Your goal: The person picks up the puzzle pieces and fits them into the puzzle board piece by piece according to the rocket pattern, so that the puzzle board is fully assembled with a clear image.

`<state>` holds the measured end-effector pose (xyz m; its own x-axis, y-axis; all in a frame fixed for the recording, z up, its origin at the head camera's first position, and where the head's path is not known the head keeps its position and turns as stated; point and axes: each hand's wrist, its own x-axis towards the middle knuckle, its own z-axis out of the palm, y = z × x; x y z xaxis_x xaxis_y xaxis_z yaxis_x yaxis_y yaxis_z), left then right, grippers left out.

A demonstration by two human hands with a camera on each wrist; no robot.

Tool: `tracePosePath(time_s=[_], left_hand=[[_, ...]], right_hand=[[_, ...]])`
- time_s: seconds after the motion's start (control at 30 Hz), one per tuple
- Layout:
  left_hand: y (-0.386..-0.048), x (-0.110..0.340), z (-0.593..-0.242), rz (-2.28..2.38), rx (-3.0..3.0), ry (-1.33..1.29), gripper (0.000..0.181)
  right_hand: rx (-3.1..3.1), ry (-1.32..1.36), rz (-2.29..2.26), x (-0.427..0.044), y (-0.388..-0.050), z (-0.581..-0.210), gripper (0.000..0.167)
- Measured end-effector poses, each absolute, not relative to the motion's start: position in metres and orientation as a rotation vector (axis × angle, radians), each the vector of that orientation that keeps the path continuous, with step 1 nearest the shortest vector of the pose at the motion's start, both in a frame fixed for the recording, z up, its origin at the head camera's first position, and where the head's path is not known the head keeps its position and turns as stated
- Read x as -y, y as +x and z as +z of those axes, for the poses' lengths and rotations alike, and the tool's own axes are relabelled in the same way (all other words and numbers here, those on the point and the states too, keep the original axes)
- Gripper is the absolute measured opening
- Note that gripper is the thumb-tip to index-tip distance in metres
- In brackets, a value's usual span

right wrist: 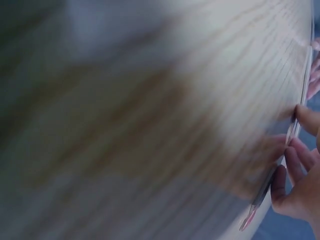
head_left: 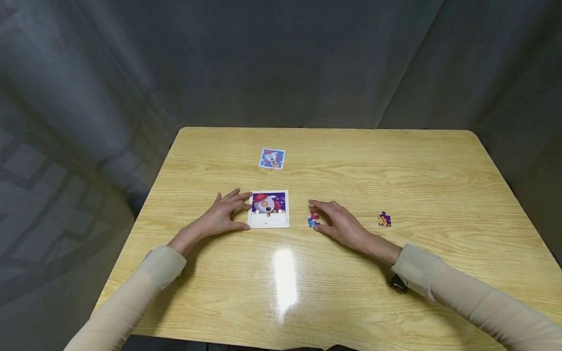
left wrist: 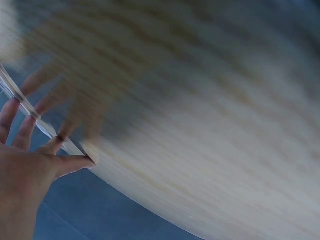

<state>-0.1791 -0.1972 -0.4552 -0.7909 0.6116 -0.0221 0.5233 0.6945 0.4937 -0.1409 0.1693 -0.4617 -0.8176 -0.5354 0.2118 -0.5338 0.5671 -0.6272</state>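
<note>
A square white puzzle board lies on the table, its upper part filled with a picture of a white character in a red hat. The lower strip is bare white. Fingers spread, my left hand touches the board's left edge, the thumb near its lower corner; the left wrist view shows these fingertips along the edge. To the right of the board, my right hand pinches a red and blue puzzle piece at the table surface, fingers partly covering it. Whether a second piece lies beneath the fingers, I cannot tell.
Another puzzle piece, purple and orange, lies right of my right hand. Behind the board is a small picture card with a similar character. The wooden table has a dark curtain behind it.
</note>
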Motion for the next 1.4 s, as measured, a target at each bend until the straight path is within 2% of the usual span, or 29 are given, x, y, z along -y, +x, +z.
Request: tracePosePath(time_s=[0.23, 0.4, 0.7, 1.4], left_hand=[[-0.179, 0.198, -0.456, 0.704, -2.734, 0.933, 0.055], [-0.178, 0.197, -0.454, 0.697, -2.722, 0.915, 0.056], [-0.178, 0.197, -0.455, 0.694, -2.732, 0.933, 0.057], [-0.178, 0.196, -0.455, 0.690, -2.732, 0.915, 0.057]], right_hand=[[-2.834, -1.058, -1.084, -0.168, -0.142, -0.465, 0.062], [-2.922, -1.129, -0.999, -0.167, -0.141, -0.464, 0.069], [-2.917, -1.070, -1.086, -0.154, -0.139, -0.455, 0.074], [-2.847, -0.999, -1.194, -0.128, -0.140, -0.435, 0.075]])
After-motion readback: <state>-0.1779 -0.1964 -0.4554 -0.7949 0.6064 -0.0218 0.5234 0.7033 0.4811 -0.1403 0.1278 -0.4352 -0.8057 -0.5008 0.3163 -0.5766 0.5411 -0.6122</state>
